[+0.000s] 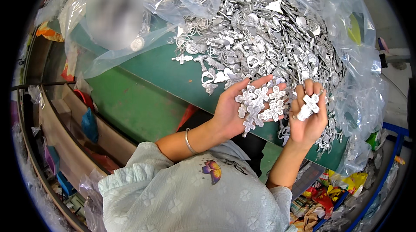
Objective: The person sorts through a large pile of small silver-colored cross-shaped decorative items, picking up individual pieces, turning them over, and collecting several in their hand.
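My left hand [229,113], palm up, cradles several silver-grey metal cross pendants [255,110] across the palm and fingers. Beside it on the right, my right hand [307,131] has its fingers curled round a cross pendant [311,103], with another pale metal piece under it. Both hands are over the near edge of a green table [151,68]. Just beyond them spreads a large heap of mixed silver-grey metal charms [260,28]. One more cross [182,59] lies at the heap's left edge.
Clear plastic sheeting [357,89] borders the heap on the right and at the back left. Wooden shelving [71,134] stands at the left. Colourful wrappers [318,199] and a blue metal frame [376,193] are at the lower right.
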{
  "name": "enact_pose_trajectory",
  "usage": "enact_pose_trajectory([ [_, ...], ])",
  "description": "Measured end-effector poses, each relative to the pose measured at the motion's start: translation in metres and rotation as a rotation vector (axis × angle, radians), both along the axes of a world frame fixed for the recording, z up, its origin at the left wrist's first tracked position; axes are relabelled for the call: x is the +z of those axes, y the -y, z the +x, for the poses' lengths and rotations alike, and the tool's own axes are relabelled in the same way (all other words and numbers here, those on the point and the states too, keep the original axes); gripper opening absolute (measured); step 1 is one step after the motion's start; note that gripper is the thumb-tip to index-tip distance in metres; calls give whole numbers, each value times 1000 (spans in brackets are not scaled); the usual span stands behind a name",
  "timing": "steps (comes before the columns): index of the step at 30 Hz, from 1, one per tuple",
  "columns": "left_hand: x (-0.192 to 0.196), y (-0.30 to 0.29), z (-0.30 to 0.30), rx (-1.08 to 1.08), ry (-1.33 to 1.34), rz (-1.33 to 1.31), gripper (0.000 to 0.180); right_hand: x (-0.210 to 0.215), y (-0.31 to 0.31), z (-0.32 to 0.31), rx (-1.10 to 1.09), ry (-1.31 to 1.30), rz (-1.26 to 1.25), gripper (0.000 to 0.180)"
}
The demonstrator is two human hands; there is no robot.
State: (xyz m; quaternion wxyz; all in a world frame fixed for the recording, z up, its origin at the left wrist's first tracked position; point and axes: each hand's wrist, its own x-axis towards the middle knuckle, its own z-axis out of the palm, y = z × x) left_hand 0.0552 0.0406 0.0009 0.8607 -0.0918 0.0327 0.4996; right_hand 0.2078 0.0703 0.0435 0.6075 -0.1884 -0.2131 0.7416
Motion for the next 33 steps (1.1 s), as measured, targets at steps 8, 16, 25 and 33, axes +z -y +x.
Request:
enact_pose_trajectory([
  [8,0,-1,0,58,14,14,53,-12,4,10,-145,428,-110,15],
  [16,5,-2,-2,13,-67,44,55,-10,11,-12,-436,1541,357,22],
  [25,7,0,-4,-53,-183,-110,47,17,-3,-36,-119,2173,661,20],
  [33,6,-5,-3,-76,-13,-72,50,14,-28,-19,126,1726,694,11],
])
